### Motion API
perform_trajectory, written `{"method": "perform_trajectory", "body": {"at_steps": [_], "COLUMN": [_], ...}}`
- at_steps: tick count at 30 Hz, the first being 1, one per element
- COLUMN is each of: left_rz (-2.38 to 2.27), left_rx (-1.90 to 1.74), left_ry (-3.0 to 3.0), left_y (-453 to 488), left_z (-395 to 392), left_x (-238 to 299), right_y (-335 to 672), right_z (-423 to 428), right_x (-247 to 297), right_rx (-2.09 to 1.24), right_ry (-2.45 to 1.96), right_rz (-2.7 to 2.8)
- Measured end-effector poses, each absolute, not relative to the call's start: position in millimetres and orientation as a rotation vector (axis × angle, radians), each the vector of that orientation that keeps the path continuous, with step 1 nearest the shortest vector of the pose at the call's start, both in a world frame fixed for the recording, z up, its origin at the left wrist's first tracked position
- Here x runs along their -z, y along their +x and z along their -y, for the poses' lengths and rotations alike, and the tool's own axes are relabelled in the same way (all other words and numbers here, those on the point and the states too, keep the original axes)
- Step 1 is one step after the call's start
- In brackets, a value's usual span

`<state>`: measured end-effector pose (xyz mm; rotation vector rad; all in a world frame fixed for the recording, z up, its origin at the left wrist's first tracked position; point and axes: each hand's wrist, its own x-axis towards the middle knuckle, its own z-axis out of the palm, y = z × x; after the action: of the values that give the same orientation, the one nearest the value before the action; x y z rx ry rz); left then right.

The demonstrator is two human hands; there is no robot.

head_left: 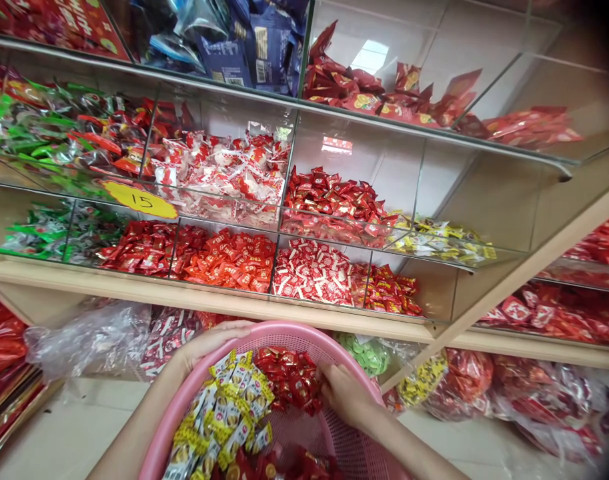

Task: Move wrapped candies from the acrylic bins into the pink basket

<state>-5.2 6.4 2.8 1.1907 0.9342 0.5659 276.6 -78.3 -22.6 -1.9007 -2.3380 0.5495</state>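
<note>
My left hand (217,341) rests over the far left rim of a round pink plastic basket (157,427), its fingers gripping the edge. Inside the basket, my right hand (343,393) is curled closed at the right side of a heap of small red-wrapped candies (289,377); its fingertips are partly hidden among them. A pile of yellow-and-white wrapped candies (234,407) fills the basket's left side. Nearest to me lie larger red packets with orange fruit prints (264,463), cut off by the lower frame edge.
Clear-fronted shelf bins hold red candies (334,200), yellow candies (439,240) and red-and-white candies (311,273). A yellow tag marked 15 (140,199) hangs on the left. Below the shelf ledge (224,303) sit plastic bags of sweets (467,380). A slanted wooden divider (524,253) stands at right.
</note>
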Motion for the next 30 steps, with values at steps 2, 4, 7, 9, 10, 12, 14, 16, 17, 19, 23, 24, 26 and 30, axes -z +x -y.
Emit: {"method": "perform_trajectory", "body": {"at_steps": [2, 4, 7, 9, 10, 12, 14, 16, 17, 19, 23, 24, 26, 30], "left_rz": [-0.924, -0.915, -0.918, -0.912, -0.909, -0.908, -0.914, -0.928, -0.939, -0.968, -0.962, -0.948, -0.927, -0.915], "left_rx": [-0.571, -0.577, -0.577, -0.579, -0.580, -0.575, -0.571, -0.575, -0.582, -0.585, -0.576, -0.573, -0.569, -0.565], "left_ry": [1.182, 1.178, 1.167, 1.148, 1.143, 1.148, 1.163, 1.177, 1.182, 1.183, 1.167, 1.168, 1.164, 1.136], "left_y": [-5, -5, -5, -4, -4, -3, -3, -4, -5, -6, -6, -5, -4, -4], "left_z": [-7, -7, -7, -7, -6, -6, -6, -7, -8, -9, -8, -7, -6, -6], "left_x": [-2, 0, 1, -1, -2, -3, -3, -2, -1, 0, -3, -4, -5, -4], "right_y": [275, 274, 270, 267, 264, 257, 247, 236, 232, 226, 225, 225, 226, 232], "right_z": [78, 78, 78, 79, 80, 81, 82, 83, 82, 81, 83, 84, 87, 92], "right_x": [23, 23, 17, 12, 10, 7, 7, 11, 13, 17, 15, 12, 6, -6], "right_rx": [-0.546, -0.549, -0.533, -0.509, -0.492, -0.447, -0.343, -0.208, -0.146, -0.070, -0.053, -0.054, -0.051, -0.113], "right_ry": [-1.882, -1.874, -1.908, -1.928, -1.937, -1.967, -2.029, -2.075, -2.082, -2.071, -2.033, -2.019, -1.998, -1.994], "right_rz": [2.355, 2.368, 2.371, 2.377, 2.382, 2.405, 2.429, 2.456, 2.469, 2.498, 2.531, 2.543, 2.574, 2.620]}}
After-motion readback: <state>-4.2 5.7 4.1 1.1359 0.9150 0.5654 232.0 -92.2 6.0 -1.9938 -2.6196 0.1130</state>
